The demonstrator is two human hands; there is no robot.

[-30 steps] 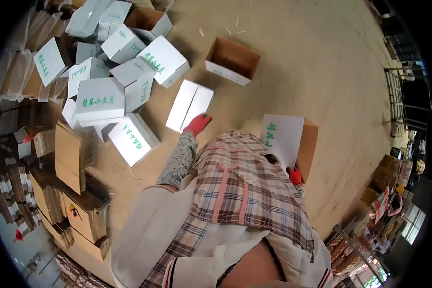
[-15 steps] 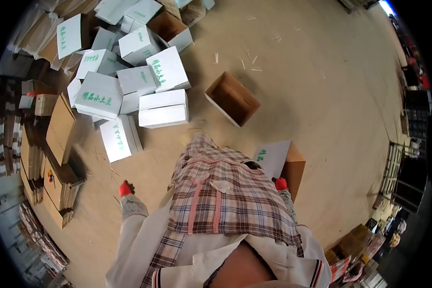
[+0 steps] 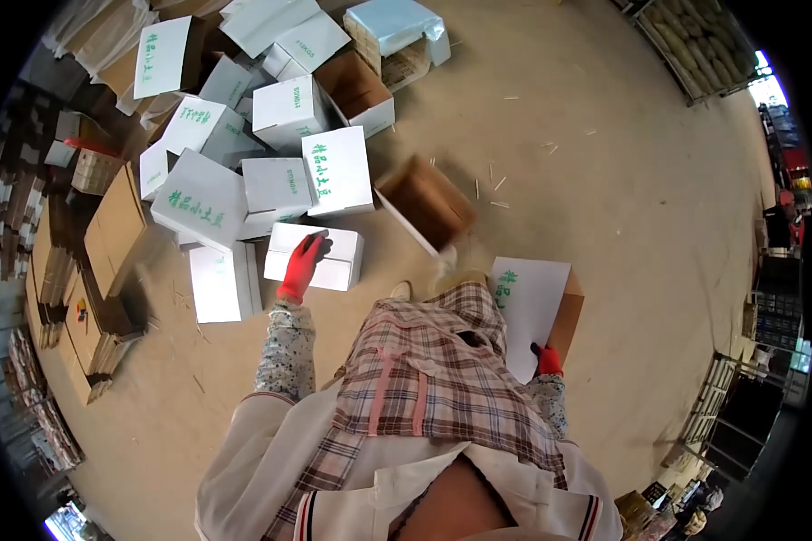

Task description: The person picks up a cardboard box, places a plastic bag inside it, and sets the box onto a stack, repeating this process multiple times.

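My right hand point(image 3: 549, 362), in a red glove with dark fingertips, is closed on the edge of a white carton point(image 3: 530, 311) with green print. The carton's brown inner side faces right. My left hand point(image 3: 304, 263), gloved the same way, reaches forward over a closed white box point(image 3: 338, 259) on the floor, fingers stretched out and apart. Ahead of my feet, an open carton point(image 3: 429, 206) with a brown inside lies tilted and blurred, a shoe point(image 3: 446, 262) right at its lower edge.
A heap of white boxes point(image 3: 198, 194) with green print fills the front left. Flattened cardboard point(image 3: 115, 230) stands stacked farther left. A pallet-like crate under blue film point(image 3: 397, 27) is at the back. Thin sticks point(image 3: 500, 183) lie scattered on the floor. A metal rack point(image 3: 731, 415) stands right.
My left hand has swung up from my side to the closed white box. The carton in my right hand has turned, showing more of its white face. The open carton has shifted beside the shoe.
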